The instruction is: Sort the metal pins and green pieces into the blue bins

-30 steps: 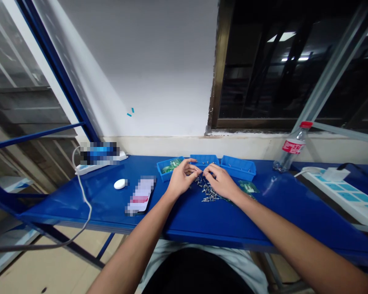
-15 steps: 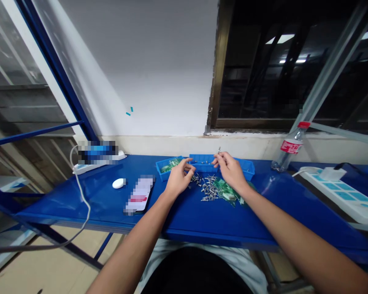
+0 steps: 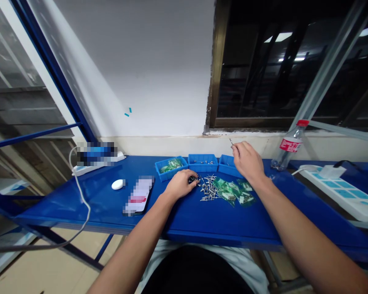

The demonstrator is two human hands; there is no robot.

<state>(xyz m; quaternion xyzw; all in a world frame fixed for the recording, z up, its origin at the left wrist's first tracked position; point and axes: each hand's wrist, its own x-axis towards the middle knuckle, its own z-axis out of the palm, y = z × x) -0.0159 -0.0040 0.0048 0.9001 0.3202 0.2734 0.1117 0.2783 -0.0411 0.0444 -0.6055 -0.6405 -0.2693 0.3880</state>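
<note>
My right hand (image 3: 248, 161) is raised over the right blue bin (image 3: 226, 166), pinching a thin metal blind rivet (image 3: 231, 141) that points up and left. My left hand (image 3: 181, 183) rests at the left edge of a pile of blind rivets (image 3: 209, 188), thumb and fingers curled together over small dark and silver pieces. What its fingertips pinch is too small to make out. Green plastic packets (image 3: 228, 191) with pale pieces inside lie against the pile's right side. Behind stand a middle blue bin (image 3: 203, 167) with a few rivets and a left blue bin (image 3: 165, 175) holding green packets.
A phone (image 3: 140, 194) and a white oval object (image 3: 118, 184) lie on the blue table (image 3: 202, 226) to the left. A red-capped bottle (image 3: 290, 147) and a white power strip (image 3: 340, 192) stand at right. A white cable (image 3: 87, 204) hangs over the left side.
My right hand has moved right, from the middle bin to over the right bin, still holding a rivet. My left hand has lowered to the pile and its fingers have closed in.
</note>
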